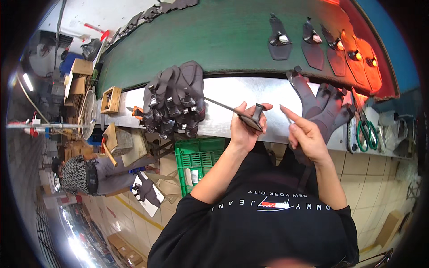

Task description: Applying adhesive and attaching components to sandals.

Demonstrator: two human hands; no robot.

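My left hand point(245, 133) is closed around a thin dark shoe sole point(229, 107) seen nearly edge-on, its narrow end pointing up and left. A dark heel point(258, 111) stands up from the sole beside my fingers. To the right, my right hand point(309, 139) pinches a slim pointed tool point(286, 113), whose kind I cannot make out; its tip is apart from the sole. Left of my hands lies a heap of dark soles with glossy black heels point(172, 100). Several more dark soles point(319, 107) lie fanned out beyond my right hand.
Behind the metal bench point(241, 87) runs a green conveyor belt point(214, 40) carrying heeled soles point(280, 40) toward a reddish glow. Green-handled scissors point(368, 134) lie at right. A green crate point(196, 163), a hammer point(106, 145), a wooden box point(110, 100) and another person point(82, 174) are left.
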